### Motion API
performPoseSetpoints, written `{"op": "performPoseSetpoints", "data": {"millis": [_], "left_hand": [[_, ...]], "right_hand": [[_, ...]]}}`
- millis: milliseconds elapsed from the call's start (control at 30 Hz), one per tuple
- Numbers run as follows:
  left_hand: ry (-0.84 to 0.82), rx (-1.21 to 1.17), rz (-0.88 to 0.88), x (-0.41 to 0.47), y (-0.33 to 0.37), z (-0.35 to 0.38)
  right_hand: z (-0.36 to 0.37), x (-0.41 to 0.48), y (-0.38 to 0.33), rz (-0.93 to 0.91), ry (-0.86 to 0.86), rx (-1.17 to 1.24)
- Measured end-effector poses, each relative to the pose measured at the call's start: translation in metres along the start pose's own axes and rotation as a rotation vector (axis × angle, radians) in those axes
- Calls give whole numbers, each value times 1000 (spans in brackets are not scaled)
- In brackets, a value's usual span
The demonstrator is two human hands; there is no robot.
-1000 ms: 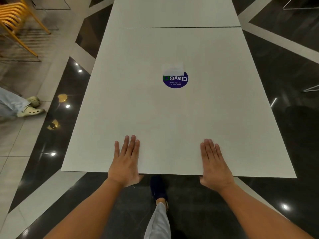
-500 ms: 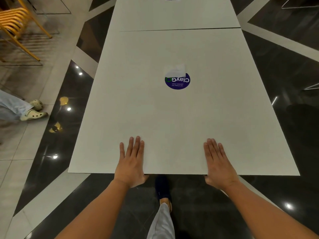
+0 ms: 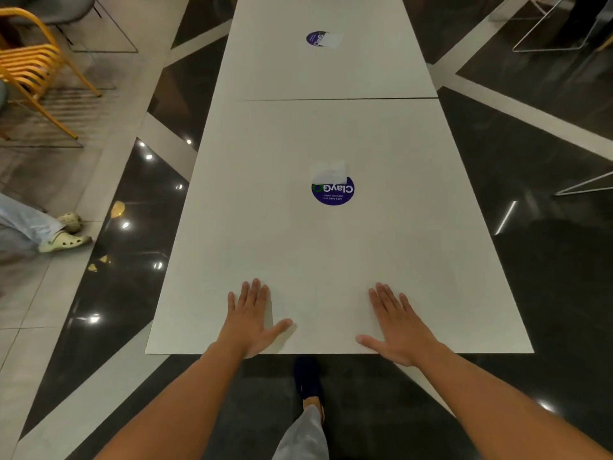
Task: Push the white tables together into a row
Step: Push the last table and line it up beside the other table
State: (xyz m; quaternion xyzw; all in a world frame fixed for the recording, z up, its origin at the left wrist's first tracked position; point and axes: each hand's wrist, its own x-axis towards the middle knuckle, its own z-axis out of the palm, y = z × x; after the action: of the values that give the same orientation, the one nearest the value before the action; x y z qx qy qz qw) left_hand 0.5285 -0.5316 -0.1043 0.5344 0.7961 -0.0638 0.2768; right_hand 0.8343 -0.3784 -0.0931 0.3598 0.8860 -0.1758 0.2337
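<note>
Fingers [image 3: 255,293] of both hands lie spread flat on the near table [image 3: 331,247], which meets the far table [image 3: 331,71] (thin seam). Stiff, probably heavy; push low at its near edge.

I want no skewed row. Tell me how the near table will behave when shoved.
The near table will probably slide rather than tip: the floor looks glossy. Its broad flat top looks rigid. The left hand and right hand lie flat and apart, so it should track straight toward the far table.
</note>
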Motion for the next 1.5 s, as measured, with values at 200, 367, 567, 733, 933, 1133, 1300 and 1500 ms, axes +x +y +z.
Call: {"op": "performPoseSetpoints", "data": {"millis": [200, 367, 567, 733, 933, 1133, 1300, 1500], "left_hand": [[21, -4, -34, 23, 9, -50], [41, -16, 19, 37, 35, -77], [74, 14, 118, 61, 90, -105], [114, 28, 186, 82, 159, -122], [121, 33, 196, 97, 260, -115], [140, 21, 102, 113, 373, -97], [173, -7, 12, 127, 457, -99], [149, 23, -49, 147, 507, -105]], "right_hand": [[-42, 6, 12, 93, -20, -4], [-73, 10, 22, 132, 24, 29], [-102, 1, 53, 178, 85, 49], [-115, -13, 95, 200, 138, 63], [-125, -28, 174, 160, 174, 38], [-138, -41, 282, 64, 209, -30], [-158, -49, 359, 13, 198, -70], [-180, -31, 407, -61, 169, -64]]}}
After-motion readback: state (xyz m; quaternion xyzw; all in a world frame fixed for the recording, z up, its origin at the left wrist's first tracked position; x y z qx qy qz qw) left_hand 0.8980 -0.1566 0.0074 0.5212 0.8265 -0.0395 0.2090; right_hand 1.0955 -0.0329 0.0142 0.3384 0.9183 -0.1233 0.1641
